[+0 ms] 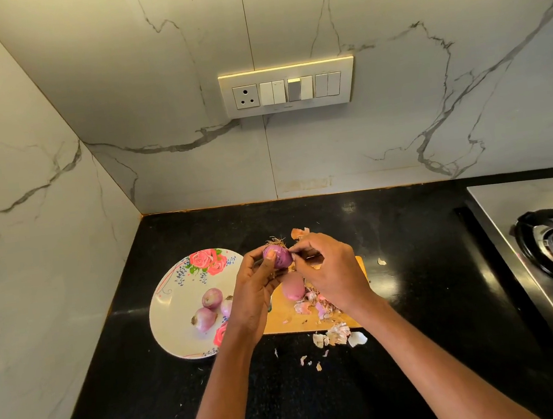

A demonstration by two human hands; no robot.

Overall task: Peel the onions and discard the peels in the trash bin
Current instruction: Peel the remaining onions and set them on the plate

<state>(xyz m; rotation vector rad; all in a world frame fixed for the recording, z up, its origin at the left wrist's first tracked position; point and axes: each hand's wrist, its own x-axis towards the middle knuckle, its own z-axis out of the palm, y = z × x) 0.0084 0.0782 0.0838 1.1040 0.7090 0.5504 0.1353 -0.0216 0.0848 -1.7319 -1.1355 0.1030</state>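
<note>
Purple, glossy and likely slippery, the onion [276,257] is being cradled above the cutting board [287,315] in the left hand [255,292] while the right hand [332,272] is pinching papery, fragile skin near its side.

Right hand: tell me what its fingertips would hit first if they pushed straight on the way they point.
The right hand points left, fingertips at the onion gripped by the left hand. Pushed straight on, it would likely meet that onion first, then the left thumb behind it; depth is hard to judge.
</note>
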